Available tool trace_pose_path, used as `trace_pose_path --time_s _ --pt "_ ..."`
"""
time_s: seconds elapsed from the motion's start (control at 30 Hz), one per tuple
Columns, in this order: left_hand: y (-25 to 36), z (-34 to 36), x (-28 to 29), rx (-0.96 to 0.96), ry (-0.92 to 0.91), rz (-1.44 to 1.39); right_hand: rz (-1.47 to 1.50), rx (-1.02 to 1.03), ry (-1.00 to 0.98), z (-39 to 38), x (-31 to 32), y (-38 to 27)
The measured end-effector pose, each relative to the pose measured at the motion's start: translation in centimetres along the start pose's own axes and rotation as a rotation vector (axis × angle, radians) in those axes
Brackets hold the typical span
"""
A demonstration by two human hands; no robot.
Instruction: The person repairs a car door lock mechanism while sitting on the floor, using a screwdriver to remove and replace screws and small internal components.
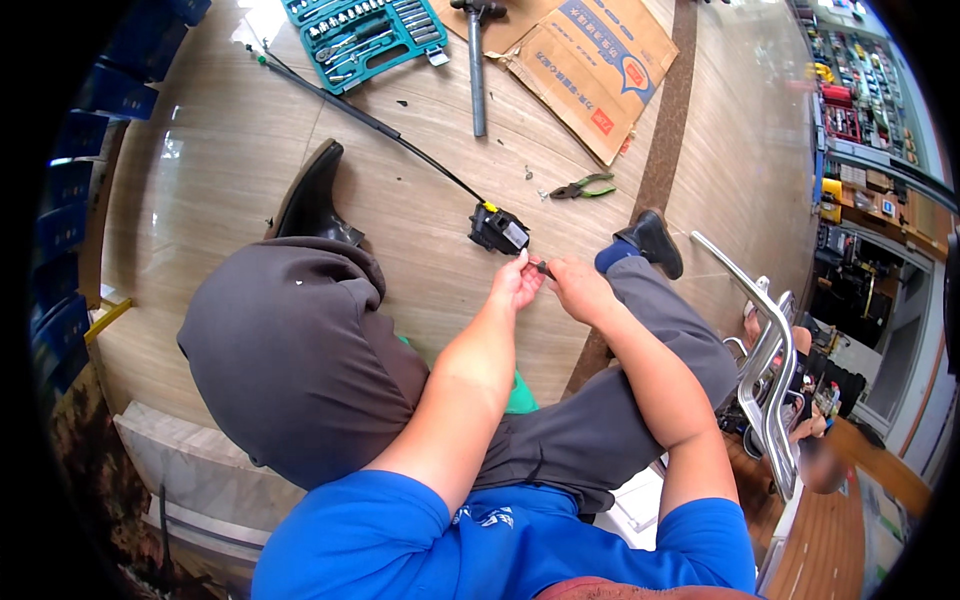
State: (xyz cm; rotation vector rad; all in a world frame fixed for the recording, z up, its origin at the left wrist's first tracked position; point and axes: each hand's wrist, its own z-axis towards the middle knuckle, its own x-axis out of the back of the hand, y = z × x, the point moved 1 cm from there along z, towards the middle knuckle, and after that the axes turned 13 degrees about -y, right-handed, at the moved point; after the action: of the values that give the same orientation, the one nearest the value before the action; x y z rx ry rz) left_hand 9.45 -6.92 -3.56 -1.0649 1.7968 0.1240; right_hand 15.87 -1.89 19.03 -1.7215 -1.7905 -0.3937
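Note:
My left hand [518,284] is pinched closed just below a black boxy mechanism [499,229]. That mechanism has a pale label and a yellow piece on top, and rests on the floor. From it a black sheathed cable [400,137] runs up to the far left. Close beside, my right hand [582,290] is closed around a small dark piece [543,267], whose end shows between both hands. Its kind is too small to make out, as is whatever my left fingertips hold. Green-handled pliers [583,187] lie on the floor beyond my right hand.
An opened teal socket set [368,38] and a hammer [477,75] lie at the far side, by flattened cardboard [590,75]. Bent metal tubing [770,370] stands at right. Blue bins [62,240] line the left, and another person sits at the lower right.

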Motion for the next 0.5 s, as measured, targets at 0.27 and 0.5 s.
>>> trace_pose_path --time_s 0.27,0.5 --pt "-0.1 -0.3 -0.6 -0.05 0.127 0.001 0.074 -0.097 -0.015 -0.2 0.1 -0.5" --pt "-0.9 -1.0 -3.2 0.001 0.147 -0.061 -0.012 -0.155 -0.074 -0.5 0.2 0.2"
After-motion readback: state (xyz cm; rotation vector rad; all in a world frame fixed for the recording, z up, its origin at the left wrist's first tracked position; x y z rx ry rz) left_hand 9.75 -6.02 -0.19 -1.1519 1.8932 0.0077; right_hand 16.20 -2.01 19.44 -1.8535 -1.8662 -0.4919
